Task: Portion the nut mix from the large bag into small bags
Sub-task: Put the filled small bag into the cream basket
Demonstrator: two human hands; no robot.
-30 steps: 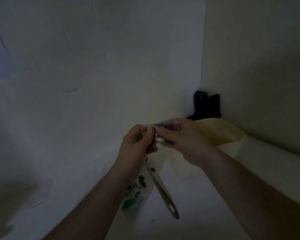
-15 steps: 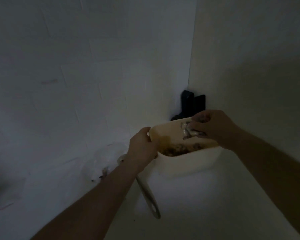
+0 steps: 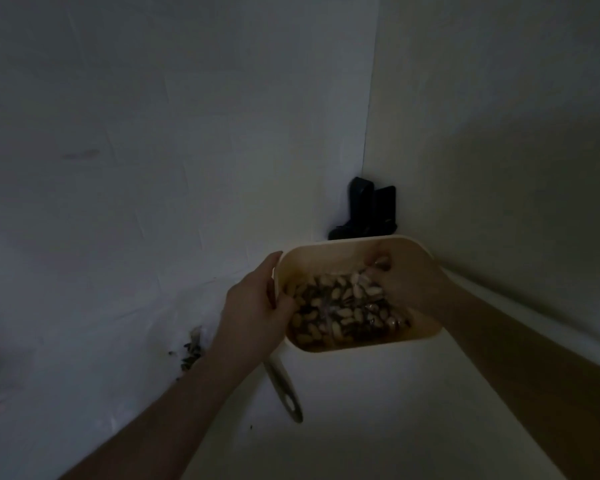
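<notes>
I am looking down over two bare forearms reaching forward across a white surface [image 3: 378, 427] in dim light. Nearest to me, a pale utensil handle [image 3: 286, 393] with a hole at its end is lying on that surface, just below the left wrist. To its left, a small scatter of dark bits [image 3: 189, 355] is sitting beside something clear and crinkled that is too dim to identify.

The left hand [image 3: 257, 306] is gripping the left wall of a cream rectangular tub [image 3: 329, 254], thumb hooked over the rim and fingers wrapped around the outside. The tub is tilting toward me, showing its inside. The nut mix [image 3: 343, 313] of pale nuts and darker pieces is lying in the bottom of it, with glints of clear plastic across it.

The right hand [image 3: 406, 285] is reaching inside the tub at its right, fingers curled down onto the nuts; I cannot tell whether they are pinching anything.

Farthest away, a black object [image 3: 368, 209] is standing in the corner where two plain walls are meeting.
</notes>
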